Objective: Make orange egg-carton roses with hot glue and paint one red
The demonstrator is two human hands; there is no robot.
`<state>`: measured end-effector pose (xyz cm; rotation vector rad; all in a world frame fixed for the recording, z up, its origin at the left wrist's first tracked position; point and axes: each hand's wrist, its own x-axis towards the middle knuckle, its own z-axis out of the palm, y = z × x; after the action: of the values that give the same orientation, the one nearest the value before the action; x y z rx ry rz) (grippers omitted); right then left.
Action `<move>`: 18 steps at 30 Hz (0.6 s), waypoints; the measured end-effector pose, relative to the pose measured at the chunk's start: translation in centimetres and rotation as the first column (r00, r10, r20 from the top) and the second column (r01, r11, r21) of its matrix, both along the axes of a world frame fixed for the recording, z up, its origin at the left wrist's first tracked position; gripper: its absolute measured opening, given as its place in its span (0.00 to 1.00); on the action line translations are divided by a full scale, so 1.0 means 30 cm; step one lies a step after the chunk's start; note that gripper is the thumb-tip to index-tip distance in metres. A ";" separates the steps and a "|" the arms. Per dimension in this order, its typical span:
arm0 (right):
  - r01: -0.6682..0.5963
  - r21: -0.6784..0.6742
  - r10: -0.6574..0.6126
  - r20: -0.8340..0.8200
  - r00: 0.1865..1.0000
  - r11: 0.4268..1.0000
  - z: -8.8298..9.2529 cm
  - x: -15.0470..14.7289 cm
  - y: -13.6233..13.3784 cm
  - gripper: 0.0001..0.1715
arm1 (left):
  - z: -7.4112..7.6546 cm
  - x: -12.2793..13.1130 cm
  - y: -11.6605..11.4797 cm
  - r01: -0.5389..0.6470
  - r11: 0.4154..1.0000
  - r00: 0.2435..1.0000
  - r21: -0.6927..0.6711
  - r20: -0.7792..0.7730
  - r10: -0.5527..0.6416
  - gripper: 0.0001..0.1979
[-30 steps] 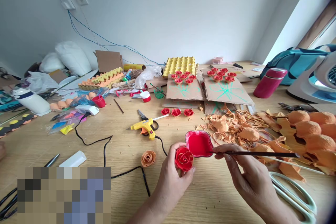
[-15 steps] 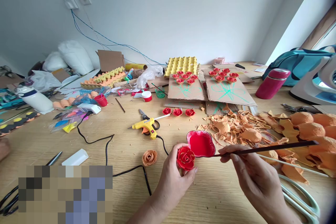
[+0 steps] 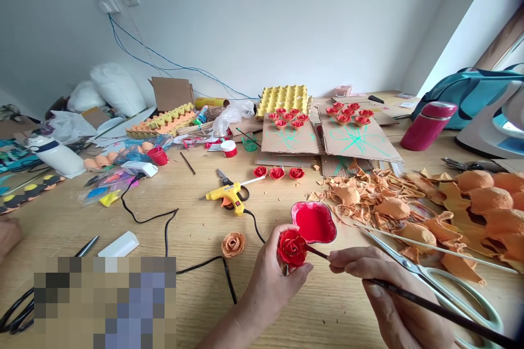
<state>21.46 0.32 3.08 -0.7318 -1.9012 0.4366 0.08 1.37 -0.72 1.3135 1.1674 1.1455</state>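
Observation:
Between the fingers and thumb of my left hand (image 3: 275, 270) is a red-painted paper rose (image 3: 292, 248), its petals facing up. My right hand (image 3: 388, 289) grips a dark-handled paintbrush (image 3: 413, 297), whose tip touches the rose's right side. Just behind the rose stands a small dish of red paint (image 3: 314, 222). An unpainted orange paper rose (image 3: 233, 244) lies on the table to the left of my left hand. Farther back, three red roses (image 3: 277, 173) sit in a row.
A yellow glue gun (image 3: 227, 196) lies over scissors, its black cord trailing toward me. Orange carton scraps (image 3: 376, 196) and large scissors (image 3: 426, 272) are at right. Cardboard sheets (image 3: 360, 144) hold several red flowers. Another person's hand (image 3: 8, 237) shows at the left edge.
My right hand has brought the paintbrush from the paint dish leftward to the rose, tilting its handle down to the right. My left hand stays nearly still, with the rose slightly turned.

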 end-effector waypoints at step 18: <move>-0.094 0.002 0.093 0.146 0.985 0.996 -0.022 0.030 0.003 0.17 | -0.006 0.002 -0.003 -0.007 1.000 0.999 -0.007 -0.041 0.007 0.24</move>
<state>22.35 0.40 2.42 -0.6865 -2.0801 0.4434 0.14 1.28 -0.91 1.3344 1.2057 1.1230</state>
